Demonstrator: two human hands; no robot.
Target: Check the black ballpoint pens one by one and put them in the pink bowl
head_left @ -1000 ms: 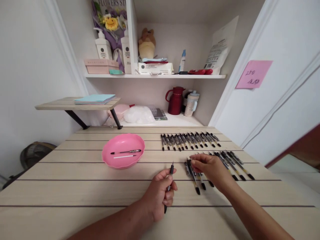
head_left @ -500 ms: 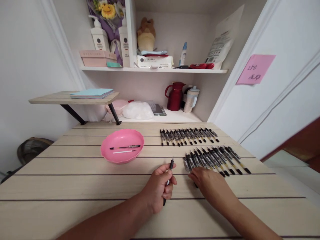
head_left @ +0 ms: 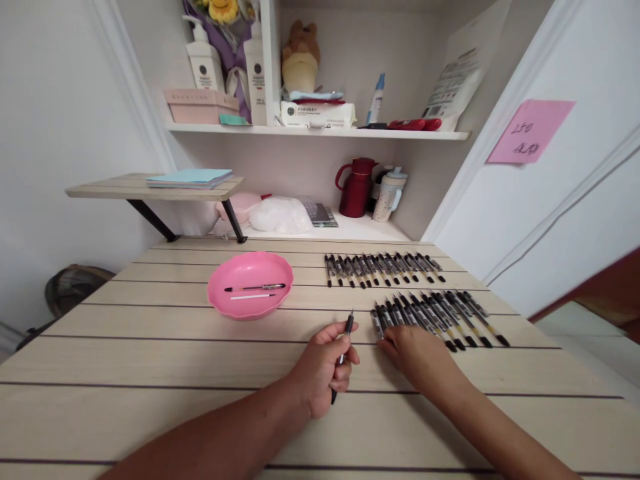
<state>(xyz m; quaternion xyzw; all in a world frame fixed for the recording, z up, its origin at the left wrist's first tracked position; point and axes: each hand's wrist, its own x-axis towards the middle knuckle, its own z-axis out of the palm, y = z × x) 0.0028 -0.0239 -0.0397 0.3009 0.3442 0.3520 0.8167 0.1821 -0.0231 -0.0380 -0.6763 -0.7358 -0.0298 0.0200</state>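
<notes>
Two rows of pens lie on the wooden tabletop (head_left: 200, 361) in front of me, and as far as I can judge most of the pens are already set out in them. The far row (head_left: 378, 268) runs right of centre in the frame; the near row (head_left: 436, 311) sits below it, farther right, its pens side by side and slanting. My two hands are apart. Near the lower middle, my left hand (head_left: 323, 367) is closed around a single pen (head_left: 349, 325), its tip angled upward past my thumb and its other end poking out below my fist. My right hand (head_left: 414, 351) is bent down over the lower ends of the near row's left-hand pens; my fingertips are hidden, so I can't tell whether they pinch one. Outside the rows remain the pen in my fist and, left of centre, the pink bowl (head_left: 240, 269), where another pen (head_left: 256, 287) lies just beside a thin white stick (head_left: 250, 297) with a dark tip.
</notes>
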